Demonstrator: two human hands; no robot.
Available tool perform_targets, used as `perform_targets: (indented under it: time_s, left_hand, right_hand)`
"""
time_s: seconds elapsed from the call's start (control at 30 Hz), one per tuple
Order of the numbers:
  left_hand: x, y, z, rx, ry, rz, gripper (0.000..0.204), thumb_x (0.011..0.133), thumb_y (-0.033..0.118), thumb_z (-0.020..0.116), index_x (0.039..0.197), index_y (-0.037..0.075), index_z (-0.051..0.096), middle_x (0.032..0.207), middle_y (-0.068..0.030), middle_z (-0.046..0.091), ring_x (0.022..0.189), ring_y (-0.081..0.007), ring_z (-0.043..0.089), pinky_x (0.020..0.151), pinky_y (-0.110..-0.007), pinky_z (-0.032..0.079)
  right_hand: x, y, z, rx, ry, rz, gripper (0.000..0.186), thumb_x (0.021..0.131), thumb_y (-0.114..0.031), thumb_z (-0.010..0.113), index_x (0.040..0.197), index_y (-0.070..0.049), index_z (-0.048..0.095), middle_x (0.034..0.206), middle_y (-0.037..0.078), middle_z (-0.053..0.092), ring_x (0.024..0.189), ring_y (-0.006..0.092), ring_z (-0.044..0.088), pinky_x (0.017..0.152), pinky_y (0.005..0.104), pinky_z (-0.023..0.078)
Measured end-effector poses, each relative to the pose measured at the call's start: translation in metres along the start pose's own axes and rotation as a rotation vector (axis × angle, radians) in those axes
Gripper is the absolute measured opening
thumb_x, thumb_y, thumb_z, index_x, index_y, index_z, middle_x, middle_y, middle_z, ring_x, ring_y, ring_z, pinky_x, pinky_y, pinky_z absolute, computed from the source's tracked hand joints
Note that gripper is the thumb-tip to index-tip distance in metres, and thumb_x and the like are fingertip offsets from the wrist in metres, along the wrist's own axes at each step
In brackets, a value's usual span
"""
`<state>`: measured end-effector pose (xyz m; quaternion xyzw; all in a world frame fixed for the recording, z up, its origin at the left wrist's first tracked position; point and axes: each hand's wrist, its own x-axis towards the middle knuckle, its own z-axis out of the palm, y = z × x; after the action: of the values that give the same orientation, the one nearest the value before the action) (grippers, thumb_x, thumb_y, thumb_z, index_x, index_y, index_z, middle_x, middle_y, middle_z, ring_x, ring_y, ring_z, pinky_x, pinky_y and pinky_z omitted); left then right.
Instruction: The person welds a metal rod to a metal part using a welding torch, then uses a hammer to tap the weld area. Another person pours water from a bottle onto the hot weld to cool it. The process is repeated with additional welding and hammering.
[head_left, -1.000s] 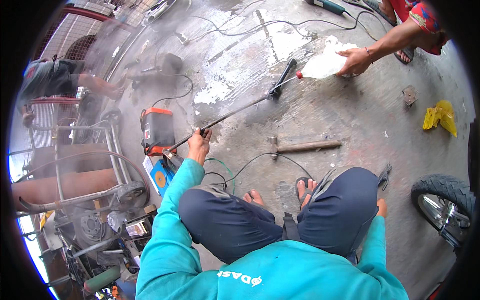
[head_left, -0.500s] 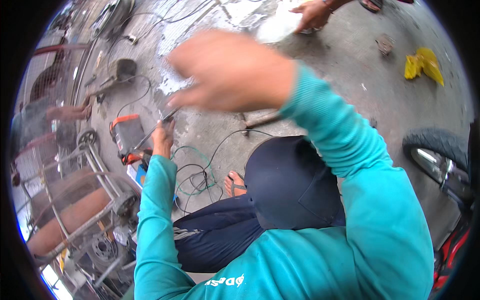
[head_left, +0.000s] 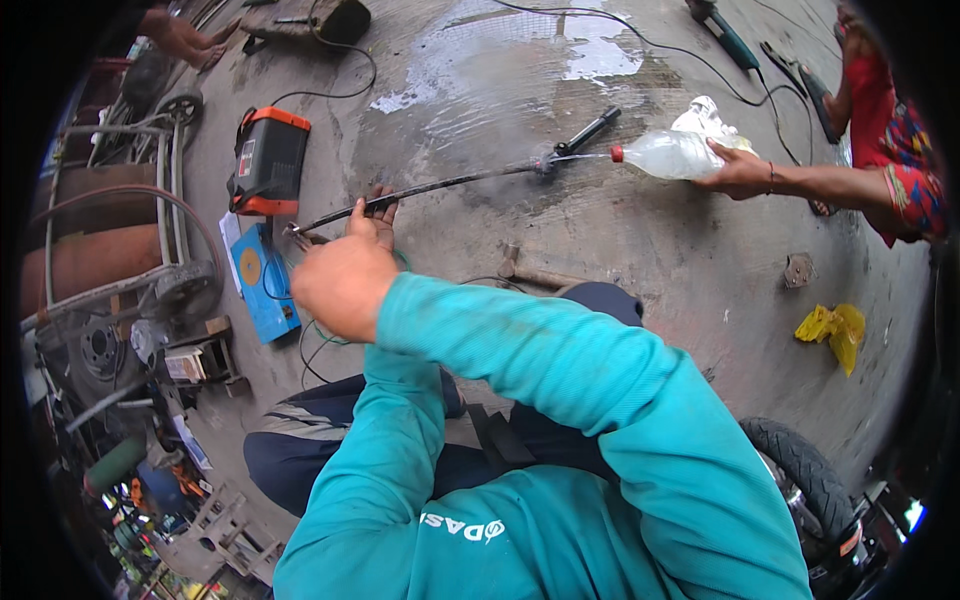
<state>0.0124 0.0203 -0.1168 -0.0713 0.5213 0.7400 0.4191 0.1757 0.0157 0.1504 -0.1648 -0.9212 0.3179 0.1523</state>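
My left hand (head_left: 375, 215) is closed loosely around a long dark metal rod (head_left: 460, 182), palm turned up. My right hand (head_left: 340, 285) crosses over my left forearm with fingers curled near the rod's lower-left end; what they hold is hidden. The rod's far end has a cross piece (head_left: 588, 130) with a joint, where faint vapour shows. Another person's hand (head_left: 732, 172) holds a plastic bottle (head_left: 660, 155) with a red cap, squirting a thin stream onto that joint.
An orange-and-black machine (head_left: 270, 162) and blue box (head_left: 265, 290) lie left of me, a wheeled frame (head_left: 165, 240) beyond. A hammer (head_left: 535, 270), cables, grinder (head_left: 735, 45), yellow bag (head_left: 830, 330) and tyre (head_left: 800, 465) lie around. Another person's feet (head_left: 205, 45) show upper left.
My right arm rose from beside my knee and swung left across my body to beside my left hand. The bottle reappears at the rod's joint as the view shifts.
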Motion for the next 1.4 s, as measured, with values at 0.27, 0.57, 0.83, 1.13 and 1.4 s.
perform_targets:
  time_s: [0.27,0.57,0.83,1.13,1.4]
  left_hand:
    - [0.0,0.0,-0.042,0.004,-0.093,0.135,0.024,0.103,0.007,0.054,0.126,0.002,0.05,0.127,-0.0236,0.065,0.121,-0.0425,0.064,0.101,-0.056,0.054]
    - [0.017,-0.014,-0.044,-0.026,-0.144,0.151,0.023,0.103,0.009,0.057,0.123,0.001,0.051,0.117,-0.0229,0.069,0.111,-0.0403,0.069,0.091,-0.054,0.061]
    - [0.023,-0.015,-0.043,-0.157,-0.118,0.123,0.015,0.099,0.016,0.059,0.11,0.006,0.059,0.109,-0.0218,0.072,0.104,-0.0401,0.071,0.086,-0.053,0.061]
    - [0.041,-0.014,-0.046,-0.308,-0.249,-0.049,0.032,0.099,0.03,0.055,0.118,0.006,0.064,0.104,-0.0175,0.072,0.101,-0.038,0.07,0.085,-0.049,0.061]
    - [0.048,-0.014,-0.044,-0.421,-0.463,-0.082,0.036,0.099,0.039,0.057,0.113,0.009,0.072,0.104,-0.0134,0.073,0.096,-0.0342,0.069,0.094,-0.05,0.054]
  right_hand:
    - [-0.015,0.003,-0.014,-0.047,-0.114,-0.094,0.014,0.079,-0.017,0.069,0.088,-0.015,0.08,0.089,0.007,0.077,0.087,0.0271,0.075,0.071,0.0422,0.058]
    - [-0.028,0.002,-0.012,-0.041,-0.423,-0.059,0.018,0.086,-0.018,0.065,0.095,-0.013,0.08,0.098,0.007,0.078,0.098,0.0273,0.075,0.074,0.0409,0.058]
    - [-0.045,-0.014,0.0,-0.086,-0.487,-0.158,0.015,0.083,-0.017,0.066,0.088,-0.012,0.079,0.086,0.007,0.075,0.083,0.0256,0.075,0.063,0.0394,0.057]
    - [-0.042,-0.027,-0.015,-0.114,-0.774,-0.177,0.025,0.086,-0.017,0.068,0.107,-0.006,0.075,0.103,0.012,0.074,0.095,0.0289,0.073,0.073,0.0394,0.058]
    - [-0.041,-0.02,-0.021,-0.097,-0.811,-0.105,0.027,0.084,-0.016,0.07,0.108,-0.005,0.074,0.105,0.012,0.073,0.096,0.0288,0.072,0.076,0.0392,0.057]
